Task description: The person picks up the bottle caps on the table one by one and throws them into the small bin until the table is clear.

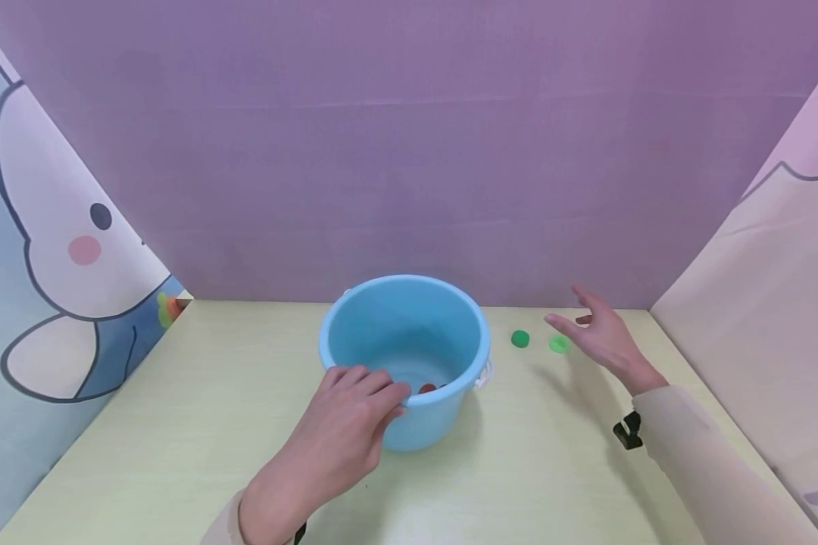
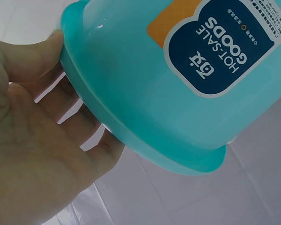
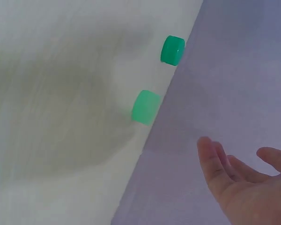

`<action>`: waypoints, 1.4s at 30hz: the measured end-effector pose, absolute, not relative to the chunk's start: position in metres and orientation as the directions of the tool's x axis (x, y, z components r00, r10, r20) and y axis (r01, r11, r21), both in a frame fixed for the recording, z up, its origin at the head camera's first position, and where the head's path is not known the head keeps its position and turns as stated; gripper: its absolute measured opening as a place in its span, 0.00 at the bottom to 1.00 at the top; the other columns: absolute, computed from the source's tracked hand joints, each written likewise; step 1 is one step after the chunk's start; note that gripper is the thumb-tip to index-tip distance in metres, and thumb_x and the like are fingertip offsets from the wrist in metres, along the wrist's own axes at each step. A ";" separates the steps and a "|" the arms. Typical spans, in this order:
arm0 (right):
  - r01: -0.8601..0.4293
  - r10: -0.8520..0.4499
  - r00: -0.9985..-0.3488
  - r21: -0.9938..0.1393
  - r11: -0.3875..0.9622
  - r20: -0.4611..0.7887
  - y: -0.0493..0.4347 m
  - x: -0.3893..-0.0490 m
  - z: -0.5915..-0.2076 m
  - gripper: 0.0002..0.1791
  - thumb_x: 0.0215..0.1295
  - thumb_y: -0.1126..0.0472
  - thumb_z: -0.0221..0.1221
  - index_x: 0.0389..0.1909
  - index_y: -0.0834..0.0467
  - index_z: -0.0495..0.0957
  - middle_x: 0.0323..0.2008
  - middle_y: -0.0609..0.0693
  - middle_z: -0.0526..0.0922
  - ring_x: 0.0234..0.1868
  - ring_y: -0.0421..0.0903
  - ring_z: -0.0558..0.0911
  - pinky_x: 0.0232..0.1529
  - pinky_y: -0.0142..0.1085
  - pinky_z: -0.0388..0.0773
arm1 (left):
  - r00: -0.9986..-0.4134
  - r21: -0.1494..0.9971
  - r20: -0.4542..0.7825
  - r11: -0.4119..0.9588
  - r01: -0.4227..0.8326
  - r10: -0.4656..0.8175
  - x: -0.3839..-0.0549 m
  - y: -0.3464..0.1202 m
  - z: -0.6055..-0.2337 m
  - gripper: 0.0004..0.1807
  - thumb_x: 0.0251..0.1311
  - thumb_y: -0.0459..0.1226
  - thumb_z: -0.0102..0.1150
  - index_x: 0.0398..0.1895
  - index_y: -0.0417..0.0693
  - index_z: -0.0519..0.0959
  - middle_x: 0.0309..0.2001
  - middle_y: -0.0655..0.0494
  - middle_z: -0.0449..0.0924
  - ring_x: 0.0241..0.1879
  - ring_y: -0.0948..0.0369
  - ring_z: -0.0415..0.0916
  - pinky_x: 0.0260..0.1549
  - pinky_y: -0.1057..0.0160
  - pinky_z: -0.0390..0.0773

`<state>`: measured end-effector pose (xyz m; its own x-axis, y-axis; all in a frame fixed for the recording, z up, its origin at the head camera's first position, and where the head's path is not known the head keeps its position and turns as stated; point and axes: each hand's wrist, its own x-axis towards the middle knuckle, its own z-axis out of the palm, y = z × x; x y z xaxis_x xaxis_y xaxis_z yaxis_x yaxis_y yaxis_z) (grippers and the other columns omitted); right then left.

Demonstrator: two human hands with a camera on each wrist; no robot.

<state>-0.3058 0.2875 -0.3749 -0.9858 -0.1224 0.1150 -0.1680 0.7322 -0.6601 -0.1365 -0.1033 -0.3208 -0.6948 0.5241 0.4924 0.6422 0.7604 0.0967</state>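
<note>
A light blue plastic bucket [image 1: 382, 325] stands upright on the table with its mouth up. My left hand [image 1: 344, 430] grips its near rim, fingers hooked over the edge. From the left wrist view, the thumb and fingertips meet that rim [image 2: 103, 117]. Inside the bucket, small red and dark items [image 1: 427, 388] lie at the bottom, partly hidden by the near wall. To the right, my right hand [image 1: 605, 339] hovers with fingers spread, holding nothing. Nearest to it is a light green bottle cap [image 3: 146, 107], with a darker green bottle cap [image 3: 173, 50] beside that one.
A purple cloth wall [image 1: 409, 151] rises behind the pale table [image 1: 232, 424]. Printed panels with cartoon figures [image 1: 88, 227] flank both sides. The bucket's white handle joint [image 1: 484, 375] sticks out at its right.
</note>
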 end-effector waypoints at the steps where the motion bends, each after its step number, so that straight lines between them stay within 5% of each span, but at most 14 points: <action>1: -0.162 -0.116 -0.987 -0.665 0.729 0.114 0.288 -0.306 -0.376 0.54 0.71 0.35 0.56 0.81 0.61 0.41 0.74 0.73 0.55 0.63 0.71 0.74 0.56 0.63 0.73 | -0.695 0.097 0.492 0.761 0.642 0.524 -0.137 -0.103 -0.321 0.12 0.57 0.35 0.74 0.43 0.53 0.83 0.35 0.62 0.81 0.39 0.60 0.74 0.42 0.55 0.72; 8: -0.115 -0.083 -0.993 -0.682 0.722 0.080 0.292 -0.307 -0.380 0.55 0.71 0.33 0.54 0.82 0.59 0.38 0.71 0.77 0.57 0.58 0.72 0.77 0.57 0.64 0.72 | -0.700 0.102 0.487 0.762 0.640 0.523 -0.136 -0.103 -0.320 0.12 0.57 0.35 0.74 0.44 0.53 0.83 0.36 0.62 0.81 0.39 0.60 0.73 0.42 0.55 0.72; 16: -0.046 -0.069 -0.998 -0.737 0.674 0.000 0.297 -0.308 -0.387 0.56 0.71 0.31 0.53 0.82 0.58 0.33 0.68 0.78 0.59 0.40 0.62 0.88 0.60 0.64 0.69 | -0.695 0.096 0.491 0.760 0.643 0.525 -0.137 -0.104 -0.321 0.12 0.58 0.35 0.73 0.44 0.53 0.83 0.35 0.62 0.81 0.39 0.60 0.73 0.42 0.55 0.72; 24: 0.000 -0.067 -0.996 -0.756 0.655 -0.057 0.299 -0.311 -0.396 0.59 0.69 0.30 0.54 0.81 0.58 0.32 0.57 0.73 0.74 0.39 0.56 0.87 0.54 0.57 0.77 | -0.689 0.096 0.500 0.758 0.646 0.524 -0.137 -0.104 -0.322 0.12 0.58 0.34 0.73 0.44 0.53 0.83 0.35 0.62 0.80 0.38 0.60 0.73 0.42 0.56 0.72; 32: 0.072 -0.061 -0.988 -0.764 0.641 -0.144 0.301 -0.314 -0.404 0.62 0.67 0.29 0.55 0.81 0.57 0.28 0.56 0.73 0.74 0.38 0.53 0.86 0.47 0.47 0.83 | -0.676 0.080 0.512 0.754 0.652 0.530 -0.138 -0.103 -0.322 0.12 0.57 0.35 0.74 0.43 0.53 0.83 0.35 0.62 0.80 0.38 0.60 0.73 0.42 0.55 0.72; 42: 0.130 -0.083 -0.970 -0.780 0.612 -0.227 0.303 -0.315 -0.412 0.63 0.68 0.32 0.58 0.80 0.56 0.24 0.29 0.54 0.76 0.30 0.48 0.80 0.39 0.41 0.83 | -0.672 0.081 0.516 0.750 0.656 0.532 -0.137 -0.104 -0.322 0.12 0.57 0.35 0.74 0.42 0.52 0.82 0.34 0.62 0.79 0.38 0.60 0.73 0.42 0.55 0.72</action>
<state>-0.3149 0.3030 -0.4120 -0.9703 -0.0833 -0.2273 0.1303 0.6116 -0.7804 -0.1371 -0.1037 -0.3224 -0.6716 0.5317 0.5160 0.6561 0.7503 0.0809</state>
